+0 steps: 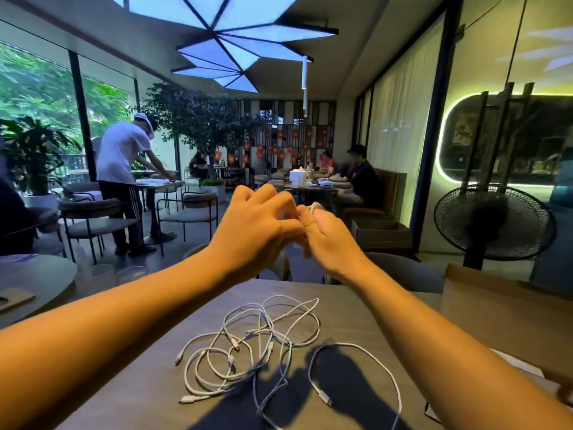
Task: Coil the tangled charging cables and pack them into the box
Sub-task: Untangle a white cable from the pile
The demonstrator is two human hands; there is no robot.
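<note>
A tangle of several white charging cables [257, 346] lies on the grey table [161, 383] in front of me. A separate white cable [369, 361] loops beside it on the right. Both hands are raised together above the table's far edge. My right hand [328, 240] grips a small coil of white cable [313, 207], only a bit of which shows above the fingers. My left hand [257, 225] pinches at the same coil, its fingers curled against the right hand. The open cardboard box [496, 308] stands at the table's right side.
A black standing fan [493, 225] is behind the box on the right. Chairs [186, 209] and another table with people stand beyond mine. A round table [34, 277] sits to my left. A second cardboard box [384, 234] rests on a bench farther back.
</note>
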